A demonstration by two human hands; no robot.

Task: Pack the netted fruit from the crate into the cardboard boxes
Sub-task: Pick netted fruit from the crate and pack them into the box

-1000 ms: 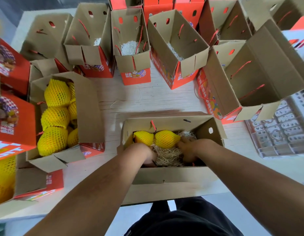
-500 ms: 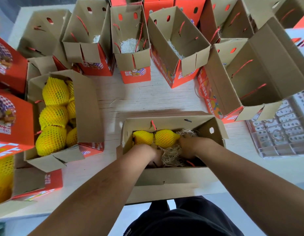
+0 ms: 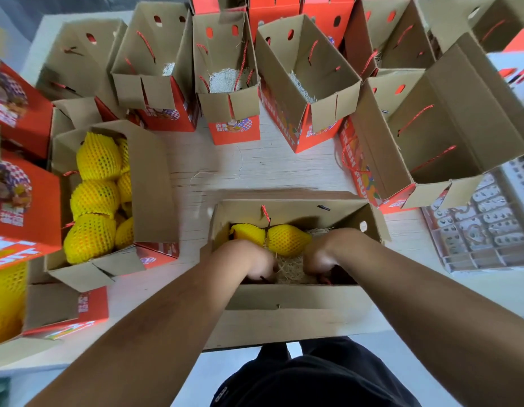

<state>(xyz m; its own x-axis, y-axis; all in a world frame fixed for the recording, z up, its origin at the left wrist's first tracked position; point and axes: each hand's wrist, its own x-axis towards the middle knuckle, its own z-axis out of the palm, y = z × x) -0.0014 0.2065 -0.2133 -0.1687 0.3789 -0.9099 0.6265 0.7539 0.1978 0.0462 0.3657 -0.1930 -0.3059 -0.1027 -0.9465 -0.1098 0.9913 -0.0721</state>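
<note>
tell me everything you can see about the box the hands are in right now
The open cardboard box sits at the table's near edge, plain brown inside, flaps folded out. A red cord handle hangs through its far wall. Pale shredded straw lines the bottom, and two yellow netted fruits lie side by side against the far wall. The left hand and right hand both reach down into the straw; their fingers are hidden.

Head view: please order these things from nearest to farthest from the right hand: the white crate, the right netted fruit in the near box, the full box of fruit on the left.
From the right hand:
1. The right netted fruit, just left of the hand, in the same box.
2. The white crate, on the right edge of the table.
3. The full box of fruit, far on the left side.
</note>
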